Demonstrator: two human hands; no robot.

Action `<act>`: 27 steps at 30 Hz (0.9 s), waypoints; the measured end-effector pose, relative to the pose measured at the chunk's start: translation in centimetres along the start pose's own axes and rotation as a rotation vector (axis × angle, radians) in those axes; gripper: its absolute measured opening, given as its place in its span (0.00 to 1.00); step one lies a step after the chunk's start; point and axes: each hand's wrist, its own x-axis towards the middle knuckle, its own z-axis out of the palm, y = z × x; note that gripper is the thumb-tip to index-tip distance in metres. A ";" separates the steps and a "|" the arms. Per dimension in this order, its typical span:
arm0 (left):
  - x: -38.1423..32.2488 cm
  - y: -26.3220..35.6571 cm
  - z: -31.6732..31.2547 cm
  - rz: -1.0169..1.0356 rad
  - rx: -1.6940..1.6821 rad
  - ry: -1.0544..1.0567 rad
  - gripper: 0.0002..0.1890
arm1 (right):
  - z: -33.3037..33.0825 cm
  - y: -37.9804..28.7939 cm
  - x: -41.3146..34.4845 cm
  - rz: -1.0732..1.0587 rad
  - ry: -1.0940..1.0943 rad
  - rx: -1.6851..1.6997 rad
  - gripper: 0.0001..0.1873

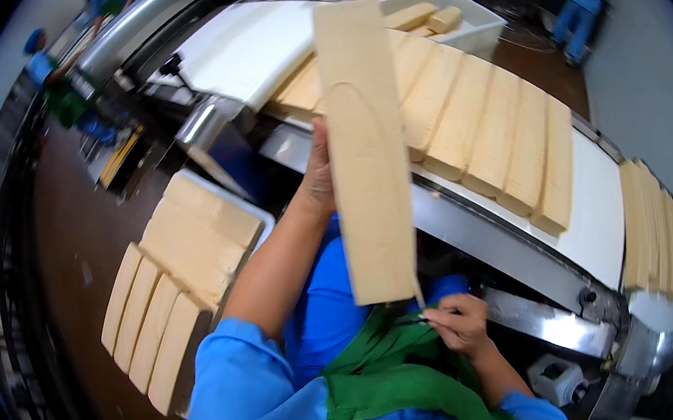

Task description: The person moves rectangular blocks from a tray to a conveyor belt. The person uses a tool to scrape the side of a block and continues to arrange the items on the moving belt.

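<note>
A long pale yellow block (368,162), like tofu or dough, is held upright before me. My left hand (319,171) grips its left side, with part of the fingers hidden by the block. By its lower right corner, my right hand (462,320) pinches a thin strip that hangs from the block's right edge, along with a small dark tool (416,320) whose kind I cannot tell. A curved line marks the block's face. Similar blocks (477,123) lie side by side on the white conveyor belt (601,196) beyond it.
At left, more blocks (201,233) fill a white tray, with several (155,320) beside them. A white bin (472,36) with block pieces stands behind the belt. Further blocks (654,228) stand at far right. Workers (60,86) in blue are at the back left and back right (582,3).
</note>
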 end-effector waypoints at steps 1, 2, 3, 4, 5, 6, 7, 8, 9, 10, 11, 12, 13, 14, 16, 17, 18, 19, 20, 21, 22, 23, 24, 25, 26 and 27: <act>-0.7 0.7 0.6 0.050 0.021 0.007 0.48 | -0.5 0.1 -0.9 0.024 0.004 0.048 0.12; -1.3 1.4 0.2 0.084 -0.015 -0.032 0.39 | -0.8 -0.1 -1.7 0.044 0.006 0.109 0.11; -2.1 2.0 0.6 0.172 0.095 0.066 0.36 | -0.9 0.1 -3.1 0.126 0.078 0.134 0.09; -3.1 3.0 1.7 0.258 0.204 0.170 0.34 | -1.2 0.3 -4.3 0.212 0.141 0.160 0.08; -4.2 4.3 2.5 0.332 0.199 0.158 0.31 | -1.4 0.8 -5.0 0.260 0.232 0.215 0.08; -5.7 5.7 3.8 0.424 0.324 0.236 0.32 | -1.6 1.2 -5.3 0.313 0.324 0.267 0.09; -7.0 7.1 5.4 0.523 0.421 0.385 0.32 | -1.8 1.7 -5.4 0.321 0.346 0.189 0.10; -8.5 8.2 6.3 0.618 0.518 0.537 0.32 | -2.2 2.0 -5.3 0.327 0.367 0.111 0.10; -10.0 9.5 6.1 0.663 0.495 0.639 0.31 | -2.5 2.3 -5.5 0.418 0.388 0.238 0.11; -11.5 11.1 5.7 0.705 0.470 0.738 0.30 | -2.5 2.6 -5.7 0.514 0.408 0.362 0.11; -12.7 12.4 3.8 0.673 0.396 0.773 0.27 | -2.5 3.4 -5.8 0.484 0.427 0.333 0.12; -13.6 13.6 1.3 0.663 0.367 0.784 0.25 | -2.2 3.6 -5.4 0.480 0.433 0.328 0.12; -15.3 14.8 -0.3 0.611 0.433 0.892 0.23 | -1.9 3.4 -4.6 0.490 0.442 0.324 0.11; -16.7 15.5 -1.8 0.556 0.494 1.001 0.22 | -1.6 3.3 -4.0 0.502 0.450 0.317 0.12; -18.7 15.5 -4.0 0.528 0.639 1.259 0.28 | -1.2 3.2 -3.4 0.503 0.409 0.343 0.11; -20.1 15.2 -6.9 0.493 0.680 1.343 0.33 | -1.0 3.3 -3.0 0.504 0.374 0.350 0.11; -21.5 15.0 -9.9 0.458 0.721 1.428 0.38 | -1.1 3.4 -2.9 0.498 0.368 0.364 0.11; -22.3 14.9 -12.5 0.205 0.963 1.711 0.42 | -1.3 3.7 -3.0 0.505 0.339 0.381 0.12; -22.7 14.9 -14.7 -0.088 1.200 1.968 0.46 | -1.4 3.9 -2.9 0.513 0.313 0.396 0.12; -22.2 14.8 -15.8 -0.253 1.272 2.088 0.46 | -1.5 4.0 -2.7 0.515 0.317 0.391 0.12; -22.2 14.8 -16.7 -0.255 1.274 2.083 0.46 | -1.7 3.9 -2.4 0.515 0.326 0.386 0.12; -22.1 14.8 -17.0 -0.350 1.266 2.136 0.44 | -1.7 3.9 -2.3 0.515 0.338 0.380 0.12; -21.9 15.0 -17.2 -0.447 1.257 2.189 0.42 | -1.7 4.0 -2.3 0.518 0.342 0.376 0.12; -22.5 14.8 -19.1 -0.489 1.320 2.236 0.35 | -1.6 4.0 -2.3 0.514 0.341 0.366 0.13; -23.4 14.7 -20.6 -0.489 1.323 2.232 0.35 | -1.6 3.9 -2.4 0.508 0.339 0.357 0.13; -24.6 14.7 -21.6 -0.555 1.528 2.227 0.31 | -1.5 3.8 -2.5 0.510 0.341 0.363 0.13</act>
